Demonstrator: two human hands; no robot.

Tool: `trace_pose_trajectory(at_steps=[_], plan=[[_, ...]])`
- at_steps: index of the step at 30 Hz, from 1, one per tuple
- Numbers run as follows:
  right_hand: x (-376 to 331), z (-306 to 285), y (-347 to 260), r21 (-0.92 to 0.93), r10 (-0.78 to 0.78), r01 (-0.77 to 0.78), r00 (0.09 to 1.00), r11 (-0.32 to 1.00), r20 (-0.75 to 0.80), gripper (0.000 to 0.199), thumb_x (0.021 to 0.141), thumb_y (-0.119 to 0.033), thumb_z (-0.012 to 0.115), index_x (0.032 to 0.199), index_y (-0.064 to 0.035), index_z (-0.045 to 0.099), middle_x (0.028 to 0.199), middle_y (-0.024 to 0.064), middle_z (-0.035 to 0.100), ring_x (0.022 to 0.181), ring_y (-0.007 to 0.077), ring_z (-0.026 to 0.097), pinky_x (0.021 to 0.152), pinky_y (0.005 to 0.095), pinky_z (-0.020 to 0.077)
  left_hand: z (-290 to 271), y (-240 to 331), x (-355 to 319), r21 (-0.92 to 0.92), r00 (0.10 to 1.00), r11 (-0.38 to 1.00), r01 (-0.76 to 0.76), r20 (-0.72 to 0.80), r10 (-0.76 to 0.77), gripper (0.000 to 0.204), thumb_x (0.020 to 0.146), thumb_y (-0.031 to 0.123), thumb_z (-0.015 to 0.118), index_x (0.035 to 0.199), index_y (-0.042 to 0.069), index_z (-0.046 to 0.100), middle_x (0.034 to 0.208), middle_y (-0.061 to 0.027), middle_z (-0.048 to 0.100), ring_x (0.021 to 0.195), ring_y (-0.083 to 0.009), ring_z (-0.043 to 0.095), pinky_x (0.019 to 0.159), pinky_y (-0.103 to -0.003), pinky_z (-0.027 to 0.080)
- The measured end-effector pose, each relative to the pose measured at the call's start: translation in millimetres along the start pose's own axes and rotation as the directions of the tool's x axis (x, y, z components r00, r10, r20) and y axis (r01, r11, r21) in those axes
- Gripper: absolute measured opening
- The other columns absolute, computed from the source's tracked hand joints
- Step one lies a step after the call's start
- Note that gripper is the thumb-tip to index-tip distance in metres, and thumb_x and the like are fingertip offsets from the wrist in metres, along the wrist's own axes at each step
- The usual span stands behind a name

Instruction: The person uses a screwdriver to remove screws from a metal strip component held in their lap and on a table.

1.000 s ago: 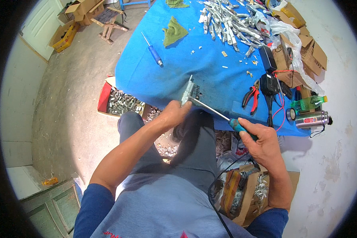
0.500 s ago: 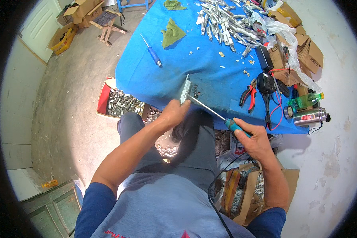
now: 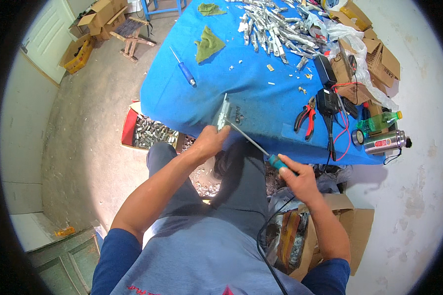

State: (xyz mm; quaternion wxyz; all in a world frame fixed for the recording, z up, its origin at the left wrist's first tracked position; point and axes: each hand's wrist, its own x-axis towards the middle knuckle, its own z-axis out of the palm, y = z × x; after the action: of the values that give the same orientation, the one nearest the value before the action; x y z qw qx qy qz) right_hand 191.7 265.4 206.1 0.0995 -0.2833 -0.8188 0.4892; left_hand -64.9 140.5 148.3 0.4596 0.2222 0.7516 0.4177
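Observation:
At the table's near edge my left hand [image 3: 211, 142] is closed round the lower end of a slim silver metal part [image 3: 223, 116]. The part points away from me over the blue cloth, tilted slightly. My right hand [image 3: 300, 180] grips the teal handle of a long screwdriver [image 3: 253, 142]. Its shaft slants up and left, and the tip meets the metal part just above my left fingers. Exactly where the tip sits on the part is too small to make out.
A blue-handled screwdriver [image 3: 186, 73] and a green rag [image 3: 209, 45] lie farther back. Silver metal parts [image 3: 270, 29] are heaped at the far side. Red-handled pliers [image 3: 306, 120], black adapters [image 3: 327, 102] and a steel flask [image 3: 385, 142] are at right. Below left stands a box of small metal pieces [image 3: 129, 129].
My right hand and the screwdriver handle have shifted left and a little toward me. The metal part appears turned, showing a narrower side. Both hands keep their grip.

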Motion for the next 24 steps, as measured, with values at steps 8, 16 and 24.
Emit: trace_pose_trajectory(at_steps=[8,16,24], plan=[[-4,17,1,-0.348,-0.234,0.186,0.967,0.919,-0.099,0.036,0.085,-0.013,0.067,0.120,-0.0040,0.064,0.087,0.0157,0.066,0.074,0.0255,0.067,0.066,0.0325,0.0515,2,-12,6,-0.056,0.999,0.998,-0.022,-0.040,0.020,0.053,0.096,0.045,0.049,0.073,-0.002,0.053,0.062,-0.0057,0.050,0.055,-0.0139,0.044,0.048,-0.035,0.036],[8,-5,9,0.167,0.151,-0.156,0.988,0.973,0.045,0.037,0.090,-0.015,0.064,0.123,0.0022,0.060,0.084,0.0044,0.066,0.069,0.0110,0.059,0.066,0.0258,0.0491,4,-10,4,-0.066,0.997,0.997,-0.045,-0.058,0.041,0.054,0.097,0.046,0.049,0.067,0.000,0.052,0.059,-0.0040,0.049,0.050,-0.0133,0.044,0.045,-0.035,0.036],[-4,28,11,-0.133,-0.131,0.121,0.989,0.984,-0.072,0.037,0.091,-0.018,0.064,0.122,0.0021,0.060,0.089,0.0096,0.068,0.079,0.0156,0.063,0.074,0.0294,0.0504,2,-12,5,-0.076,0.998,0.997,0.012,-0.055,-0.017,0.053,0.096,0.044,0.050,0.065,0.002,0.050,0.057,-0.0026,0.046,0.047,-0.0113,0.040,0.042,-0.033,0.031]])
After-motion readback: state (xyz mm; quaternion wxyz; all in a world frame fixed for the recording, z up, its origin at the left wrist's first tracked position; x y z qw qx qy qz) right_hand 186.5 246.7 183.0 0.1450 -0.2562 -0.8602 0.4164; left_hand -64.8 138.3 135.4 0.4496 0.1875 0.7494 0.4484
